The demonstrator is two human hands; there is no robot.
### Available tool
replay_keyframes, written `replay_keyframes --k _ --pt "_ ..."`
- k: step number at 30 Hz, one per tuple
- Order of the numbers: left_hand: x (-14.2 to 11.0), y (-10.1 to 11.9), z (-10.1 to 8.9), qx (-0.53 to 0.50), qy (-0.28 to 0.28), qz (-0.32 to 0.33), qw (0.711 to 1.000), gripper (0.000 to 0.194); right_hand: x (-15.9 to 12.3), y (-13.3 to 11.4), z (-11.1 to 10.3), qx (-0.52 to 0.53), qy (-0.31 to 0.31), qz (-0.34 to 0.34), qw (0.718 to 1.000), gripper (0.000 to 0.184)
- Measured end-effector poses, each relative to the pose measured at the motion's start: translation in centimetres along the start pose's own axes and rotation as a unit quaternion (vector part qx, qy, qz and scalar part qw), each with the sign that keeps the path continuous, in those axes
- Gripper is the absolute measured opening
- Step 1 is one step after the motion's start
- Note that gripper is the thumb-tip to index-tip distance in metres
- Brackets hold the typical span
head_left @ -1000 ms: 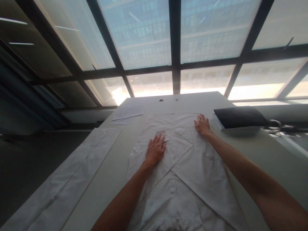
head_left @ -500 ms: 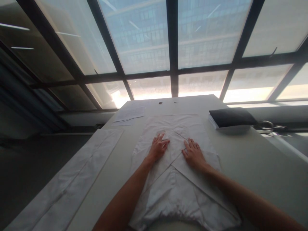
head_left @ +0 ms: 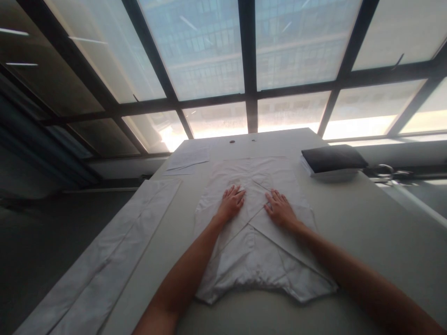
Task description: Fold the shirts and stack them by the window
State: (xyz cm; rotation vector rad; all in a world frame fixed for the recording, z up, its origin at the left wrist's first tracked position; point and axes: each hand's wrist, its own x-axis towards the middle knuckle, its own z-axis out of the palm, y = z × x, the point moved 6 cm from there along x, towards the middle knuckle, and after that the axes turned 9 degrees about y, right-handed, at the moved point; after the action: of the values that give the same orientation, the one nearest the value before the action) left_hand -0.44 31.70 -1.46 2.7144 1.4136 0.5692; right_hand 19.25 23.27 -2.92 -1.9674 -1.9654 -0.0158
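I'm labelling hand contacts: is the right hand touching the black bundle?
No, the right hand lies on the white garment, well apart from the black bundle.

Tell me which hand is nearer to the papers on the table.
Left. On the white cloth, the left hand lies to the right of the papers, and the right hand lies farther right.

Forearms (head_left: 197, 256) angled inward, the left hand (head_left: 232, 204) and right hand (head_left: 280, 210) lie flat, palms down, apart.
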Motion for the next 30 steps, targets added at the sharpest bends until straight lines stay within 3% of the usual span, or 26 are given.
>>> replay_keyframes --k 9,15,18,23,26,30 --pt "-0.1 -0.4 0.0 0.016 0.028 -0.028 0.999 0.050 -0.1 0.3 -0.5 0.015 -0.005 -0.022 1.000 0.059" --pt "0.9 -2.7 -1.5 -0.047 0.106 -0.064 0.991 0.057 -0.1 0.4 -0.5 0.014 -0.001 -0.023 1.000 0.058" --pt "1.0 -4.7 -2.5 -0.049 0.148 -0.120 0.981 0.061 -0.1 0.4 -0.5 0.014 0.006 -0.027 1.000 0.057" --pt "-0.6 -7.3 -3.6 0.060 0.190 -0.275 0.941 0.072 -0.1 0.4 -0.4 0.015 0.000 -0.026 1.000 0.058" --pt "-0.5 -6.0 -3.6 0.093 0.195 -0.226 0.950 0.066 -0.1 0.4 -0.3 0.016 0.001 -0.027 1.000 0.057" --pt "0.1 -3.3 -1.4 0.065 0.079 -0.102 0.990 0.051 -0.1 0.5 -0.3 0.016 0.008 -0.030 0.999 0.057"
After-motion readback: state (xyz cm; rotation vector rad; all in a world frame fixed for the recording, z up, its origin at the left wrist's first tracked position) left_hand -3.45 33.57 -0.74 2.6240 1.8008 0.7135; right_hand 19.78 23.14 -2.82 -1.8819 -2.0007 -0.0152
